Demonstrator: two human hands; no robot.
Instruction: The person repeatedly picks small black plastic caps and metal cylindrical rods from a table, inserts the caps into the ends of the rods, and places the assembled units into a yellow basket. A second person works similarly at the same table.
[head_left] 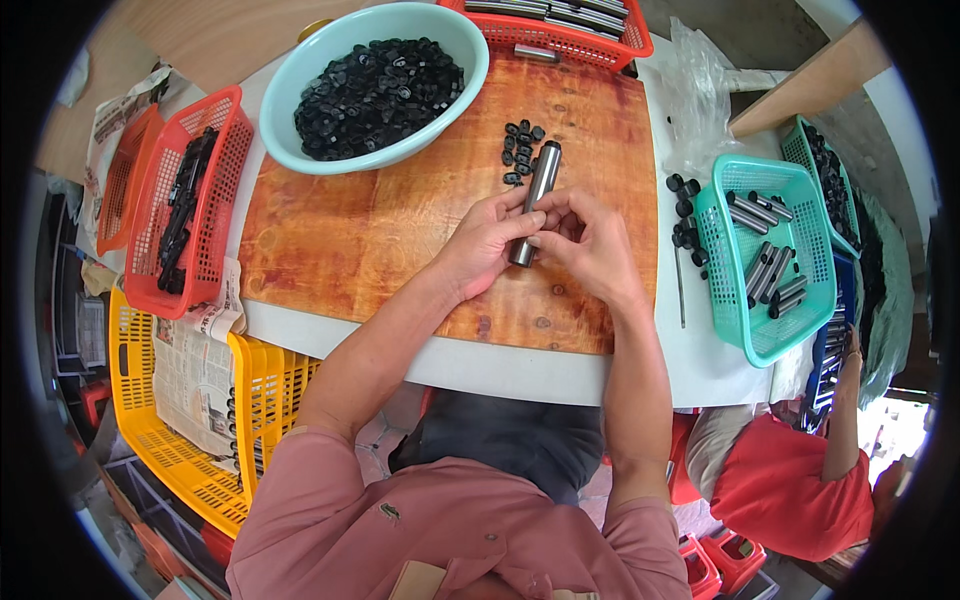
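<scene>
A shiny metal tube [540, 182] with a black end at its top stands tilted over the wooden board. My left hand [487, 245] is wrapped around its lower half, thumb across the front. My right hand [590, 240] is closed at the tube's right side, its thumb and bent fingers touching the metal; whether a small part is also pinched there is hidden. Just beyond the tube, small black plastic pieces [522, 150] lie in short rows on the board [380, 240].
A pale blue basin [470, 90] full of black pieces stands far left. Red baskets [235, 150] sit left and at the back [640, 45]. On the right, a turquoise basket [820, 260] holds metal tubes. A yellow crate [180, 490] stands lower left. A person in red [790, 490] works at right.
</scene>
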